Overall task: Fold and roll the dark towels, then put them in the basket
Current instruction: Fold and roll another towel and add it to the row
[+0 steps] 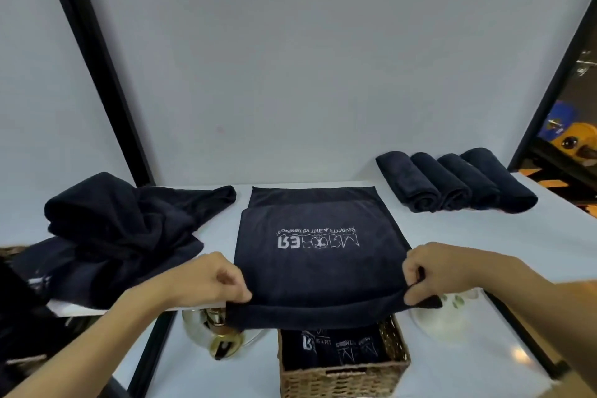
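Note:
A dark towel with a white printed logo lies flat across the middle of the white table. Its near edge hangs over the table's front. My left hand pinches the towel's near left corner, and my right hand pinches the near right corner. Below the table's front edge stands a wicker basket holding rolled dark towels with logos showing. Several rolled dark towels lie in a row at the table's back right.
A heap of loose dark towels covers the table's left side. A glass jar with a gold fitting stands left of the basket on a lower surface. A white dish sits to the basket's right. A wall rises behind the table.

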Action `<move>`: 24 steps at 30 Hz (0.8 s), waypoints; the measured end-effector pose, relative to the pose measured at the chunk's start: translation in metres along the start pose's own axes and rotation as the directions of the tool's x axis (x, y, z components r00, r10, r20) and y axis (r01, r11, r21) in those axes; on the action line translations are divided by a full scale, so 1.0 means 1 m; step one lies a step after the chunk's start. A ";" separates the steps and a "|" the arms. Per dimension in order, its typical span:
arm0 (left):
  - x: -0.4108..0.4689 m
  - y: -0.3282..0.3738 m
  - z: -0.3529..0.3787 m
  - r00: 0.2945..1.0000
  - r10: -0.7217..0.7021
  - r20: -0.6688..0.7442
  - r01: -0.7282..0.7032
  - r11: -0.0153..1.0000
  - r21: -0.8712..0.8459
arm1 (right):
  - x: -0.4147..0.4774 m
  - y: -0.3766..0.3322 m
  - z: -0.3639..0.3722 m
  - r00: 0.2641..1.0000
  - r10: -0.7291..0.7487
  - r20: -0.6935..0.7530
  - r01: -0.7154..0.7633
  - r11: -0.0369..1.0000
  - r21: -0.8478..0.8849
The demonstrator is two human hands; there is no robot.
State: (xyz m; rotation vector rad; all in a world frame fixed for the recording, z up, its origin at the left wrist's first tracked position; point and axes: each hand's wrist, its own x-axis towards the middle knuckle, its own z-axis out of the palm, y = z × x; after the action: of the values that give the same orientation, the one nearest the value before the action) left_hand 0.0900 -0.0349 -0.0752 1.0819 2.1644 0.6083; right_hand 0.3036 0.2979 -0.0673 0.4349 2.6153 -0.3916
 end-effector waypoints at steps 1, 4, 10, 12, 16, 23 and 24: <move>0.011 -0.002 -0.004 0.999 -0.008 -0.047 0.006 0.999 -0.043 | 0.006 0.000 -0.004 1.000 0.004 0.010 -0.005 0.997 0.081; 0.060 -0.016 -0.010 0.960 -0.069 -0.272 0.065 0.998 -0.024 | 0.041 0.003 -0.017 0.993 0.062 -0.097 -0.029 0.950 0.311; 0.147 -0.031 -0.025 0.797 -0.187 -0.574 0.309 0.943 0.122 | 0.138 0.010 -0.038 0.875 0.272 -0.400 -0.107 0.915 0.389; 0.165 -0.036 -0.035 0.789 -0.234 -0.568 0.329 0.942 0.070 | 0.158 0.015 -0.044 0.851 0.310 -0.424 -0.176 0.929 0.326; 0.177 -0.035 -0.053 0.838 -0.232 -0.494 0.274 0.962 0.014 | 0.171 0.021 -0.060 0.887 0.324 -0.330 -0.219 0.923 0.317; 0.178 -0.022 -0.080 0.845 -0.169 -0.507 0.028 0.962 -0.273 | 0.174 0.034 -0.085 0.862 0.264 -0.433 -0.166 0.954 0.249; 0.179 -0.019 -0.084 0.857 -0.163 -0.489 0.001 0.950 -0.313 | 0.174 0.034 -0.087 0.848 0.265 -0.458 -0.158 0.953 0.259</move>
State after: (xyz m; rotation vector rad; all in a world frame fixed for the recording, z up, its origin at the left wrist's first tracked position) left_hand -0.0622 0.0917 -0.0893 0.7042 2.4285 1.2596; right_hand 0.1353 0.3997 -0.0829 1.0081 2.9717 -0.5470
